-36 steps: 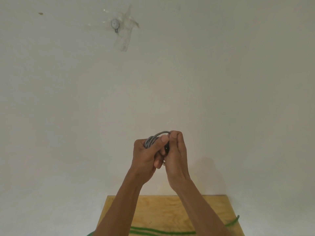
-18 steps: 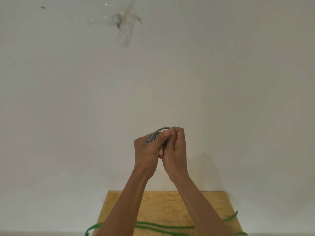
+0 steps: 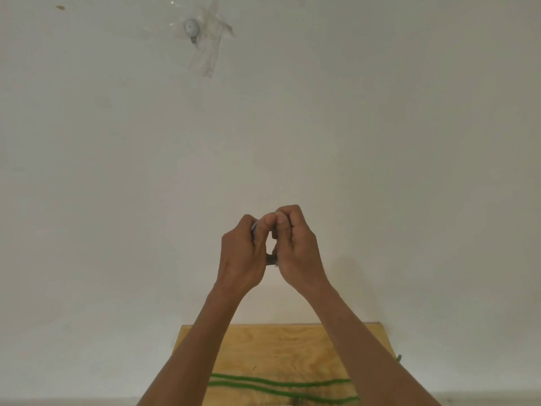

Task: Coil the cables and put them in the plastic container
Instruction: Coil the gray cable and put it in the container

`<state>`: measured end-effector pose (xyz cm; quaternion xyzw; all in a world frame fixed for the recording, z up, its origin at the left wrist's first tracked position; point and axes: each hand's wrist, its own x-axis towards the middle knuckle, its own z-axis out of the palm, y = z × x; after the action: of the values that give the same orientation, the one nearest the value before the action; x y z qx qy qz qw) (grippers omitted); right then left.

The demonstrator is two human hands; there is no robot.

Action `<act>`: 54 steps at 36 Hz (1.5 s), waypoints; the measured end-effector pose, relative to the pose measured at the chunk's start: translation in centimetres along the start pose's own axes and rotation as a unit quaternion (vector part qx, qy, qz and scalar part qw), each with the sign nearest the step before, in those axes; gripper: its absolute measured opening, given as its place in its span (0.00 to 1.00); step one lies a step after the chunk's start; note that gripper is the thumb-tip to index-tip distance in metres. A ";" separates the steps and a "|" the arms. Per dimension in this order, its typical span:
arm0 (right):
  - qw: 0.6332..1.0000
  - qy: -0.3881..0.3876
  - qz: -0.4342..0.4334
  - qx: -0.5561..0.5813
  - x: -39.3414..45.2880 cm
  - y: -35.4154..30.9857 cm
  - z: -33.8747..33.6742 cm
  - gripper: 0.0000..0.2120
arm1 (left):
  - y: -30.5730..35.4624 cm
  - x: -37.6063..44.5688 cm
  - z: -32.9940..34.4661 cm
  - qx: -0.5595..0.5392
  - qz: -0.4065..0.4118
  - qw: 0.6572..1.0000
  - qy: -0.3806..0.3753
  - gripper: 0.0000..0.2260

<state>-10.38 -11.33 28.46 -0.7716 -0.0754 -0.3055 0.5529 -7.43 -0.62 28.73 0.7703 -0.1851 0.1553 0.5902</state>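
Two hands raised in front of a pale wall [image 3: 380, 142], thumbs touching at the tips. Left hand [image 3: 241, 256] curled closed around a gray cable [image 3: 270, 259], mostly hidden; a short stretch shows in the gap between the palms. Right hand [image 3: 298, 250] fisted closed on the same cable, at 3 o'clock of the left. Wooden table [image 3: 278, 347] at 6 o'clock below the forearms, with a green cable [image 3: 278, 383] lying in two strands across it. Taped fixture [image 3: 191, 27] on the wall at 11 o'clock.
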 end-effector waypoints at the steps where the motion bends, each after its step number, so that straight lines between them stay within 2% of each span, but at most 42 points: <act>1: 1.000 -0.020 0.003 0.016 0.3 -0.1 -0.3 0.10 | -0.1 0.0 -0.2 0.018 0.013 0.999 0.026 0.25; 3: 0.996 -0.070 0.011 0.052 1.0 -0.1 -1.3 0.12 | -0.1 0.0 -0.6 0.023 0.031 0.998 0.051 0.28; 6: 0.981 -0.146 0.068 0.111 1.9 0.1 -2.7 0.14 | 0.3 -0.3 -0.7 0.015 0.046 0.997 0.056 0.27; 9: 0.986 -0.158 0.046 0.034 2.7 0.9 -3.4 0.11 | 0.5 -0.4 -0.5 0.025 0.064 0.996 0.065 0.23; 12: 0.984 -0.167 0.019 -0.052 3.3 1.3 -3.7 0.15 | 0.4 -0.4 -0.2 0.037 0.081 0.995 0.053 0.22; 16: 0.976 -0.199 0.048 -0.076 3.7 0.9 -4.2 0.11 | 0.0 -0.4 0.0 0.053 0.094 0.993 0.055 0.23; 20: 0.980 -0.179 0.076 -0.033 3.8 0.5 -4.1 0.07 | -0.5 -0.4 -0.1 0.057 0.092 0.992 0.065 0.26; 23: 0.983 -0.151 0.067 -0.077 4.1 0.6 -3.8 0.05 | -0.7 -0.4 -0.1 0.063 0.099 0.991 0.059 0.26; 26: 0.981 -0.163 0.078 -0.075 4.2 0.5 -3.7 0.04 | -1.1 -0.4 -0.1 0.074 0.111 0.990 0.055 0.26; 28: 0.983 -0.157 0.077 -0.050 4.1 0.5 -3.6 0.04 | -1.3 -0.5 -0.1 0.076 0.112 0.989 0.057 0.26; 32: 0.988 -0.087 0.112 0.056 3.8 0.6 -2.9 0.05 | -1.4 -0.8 0.1 0.069 0.109 0.990 0.062 0.21; 34: 0.986 -0.073 0.133 0.072 3.6 0.9 -2.5 0.06 | -1.5 -0.9 0.3 0.060 0.106 0.991 0.058 0.24; 36: 0.986 -0.078 0.135 0.054 3.3 1.3 -2.2 0.06 | -1.6 -0.9 0.4 0.062 0.111 0.990 0.055 0.28; 40: 0.985 -0.092 0.139 0.053 3.2 1.5 -2.2 0.07 | -1.9 -1.1 0.3 0.074 0.117 0.989 0.050 0.28; 44: 0.973 -0.101 0.174 0.115 3.1 1.1 -2.4 0.08 | -2.2 -1.1 0.3 0.082 0.111 0.989 0.053 0.20; 46: 0.965 -0.108 0.192 0.139 3.0 0.9 -2.5 0.10 | -2.2 -0.9 0.3 0.089 0.109 0.989 0.054 0.20; 52: 0.946 -0.199 0.239 0.091 3.1 1.8 -3.1 0.12 | -2.4 -1.0 0.2 0.076 0.103 0.991 0.033 0.19; 54: 0.936 -0.226 0.247 0.110 2.9 2.1 -3.1 0.12 | -2.3 -1.0 0.1 0.071 0.107 0.991 0.034 0.19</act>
<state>-8.36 -15.59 29.00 -0.7487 -0.0390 0.0329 0.6610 -7.19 -0.12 26.27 0.7801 -0.2348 0.2568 0.5200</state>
